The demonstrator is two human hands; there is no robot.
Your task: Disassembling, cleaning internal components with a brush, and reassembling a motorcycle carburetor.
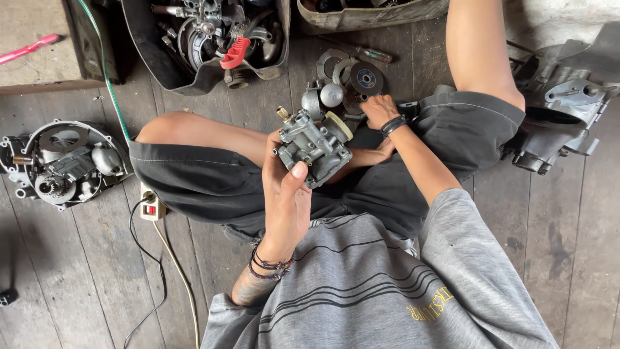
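Now | left hand (284, 194) fingers clasp blocky cast-metal carburetor (314, 147) | right hand (380, 111) fingers curled over flat discs (365, 79)

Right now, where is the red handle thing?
The red handle lies top centre in the head view, inside the black tub of metal parts, beyond the person's knee.

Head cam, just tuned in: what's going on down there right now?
A person sits cross-legged on a plank floor. The left hand holds up a grey metal carburetor, thumb on its side. The right hand reaches forward into a pile of small metal parts and discs by the legs. An open engine casing lies to the left, another casing to the right.
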